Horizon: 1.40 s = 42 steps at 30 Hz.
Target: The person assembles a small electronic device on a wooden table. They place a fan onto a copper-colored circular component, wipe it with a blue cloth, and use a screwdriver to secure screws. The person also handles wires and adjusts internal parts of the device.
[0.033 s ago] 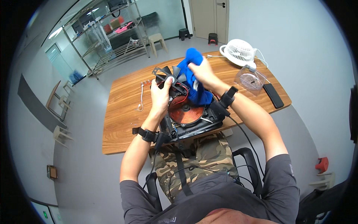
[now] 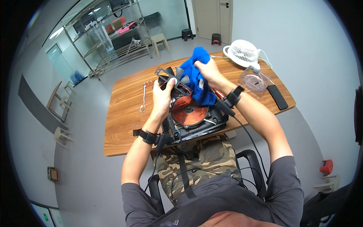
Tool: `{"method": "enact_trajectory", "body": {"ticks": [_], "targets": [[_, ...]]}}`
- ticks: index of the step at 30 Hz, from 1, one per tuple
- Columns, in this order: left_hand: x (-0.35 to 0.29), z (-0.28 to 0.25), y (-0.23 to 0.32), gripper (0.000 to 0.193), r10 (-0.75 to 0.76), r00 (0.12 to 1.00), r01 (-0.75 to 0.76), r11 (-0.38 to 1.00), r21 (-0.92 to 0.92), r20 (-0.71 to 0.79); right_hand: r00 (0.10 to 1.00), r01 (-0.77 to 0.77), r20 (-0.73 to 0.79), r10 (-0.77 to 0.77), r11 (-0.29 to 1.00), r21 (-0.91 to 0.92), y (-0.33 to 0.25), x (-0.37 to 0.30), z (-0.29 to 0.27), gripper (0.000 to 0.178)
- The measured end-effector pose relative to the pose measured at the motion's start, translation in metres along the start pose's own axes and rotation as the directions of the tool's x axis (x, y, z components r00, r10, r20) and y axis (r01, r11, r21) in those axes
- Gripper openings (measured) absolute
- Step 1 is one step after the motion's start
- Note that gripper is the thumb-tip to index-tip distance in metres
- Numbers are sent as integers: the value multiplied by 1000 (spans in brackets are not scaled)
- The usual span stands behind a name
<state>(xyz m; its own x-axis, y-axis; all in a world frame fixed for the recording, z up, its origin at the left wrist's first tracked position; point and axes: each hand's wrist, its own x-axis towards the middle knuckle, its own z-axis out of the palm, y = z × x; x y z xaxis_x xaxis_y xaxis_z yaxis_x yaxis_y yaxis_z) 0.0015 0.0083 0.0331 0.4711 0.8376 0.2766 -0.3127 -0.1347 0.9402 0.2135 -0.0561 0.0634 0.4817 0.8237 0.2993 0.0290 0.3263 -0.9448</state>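
Observation:
My left hand (image 2: 162, 97) is closed round a small black cooling fan (image 2: 174, 81), its thumb on the pale hub. The fan is tilted up above the far side of an opened black induction cooker (image 2: 196, 130), and thin red wires (image 2: 186, 99) run down from it. A round copper coil (image 2: 189, 111) lies exposed in the housing. My right hand (image 2: 210, 71) grips a bunched blue cloth (image 2: 197, 77), which hangs beside the fan's blades and down to the housing's right edge. The fingertips inside the cloth are hidden.
At the table's far right stand a white fan (image 2: 243, 53), a clear plastic box (image 2: 254, 81) with small parts, and a black slab-shaped device (image 2: 277, 97). A white cable (image 2: 143, 99) lies on the left of the wooden table (image 2: 123, 113). Cords trail from both wrist straps.
My right hand has shifted slightly to the right with the blue cloth, whose lower part hangs a little further right. The left hand and the cooling fan stay almost where they were.

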Motion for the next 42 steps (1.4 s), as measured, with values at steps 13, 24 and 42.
{"method": "enact_trajectory", "body": {"ticks": [13,24,42], "targets": [[9,20,11,43,-31,988,15,994,105,151,816,-461,528,234,815,350,-29,-21,-4,38],[26,10,35,38,-36,987,6,982,191,154,995,-61,93,38,966,253,-42,20,-24,28],[60,-92,20,91,-270,920,83,843,531,285,950,218,311,24,661,-718,57,66,-151,44]]}}
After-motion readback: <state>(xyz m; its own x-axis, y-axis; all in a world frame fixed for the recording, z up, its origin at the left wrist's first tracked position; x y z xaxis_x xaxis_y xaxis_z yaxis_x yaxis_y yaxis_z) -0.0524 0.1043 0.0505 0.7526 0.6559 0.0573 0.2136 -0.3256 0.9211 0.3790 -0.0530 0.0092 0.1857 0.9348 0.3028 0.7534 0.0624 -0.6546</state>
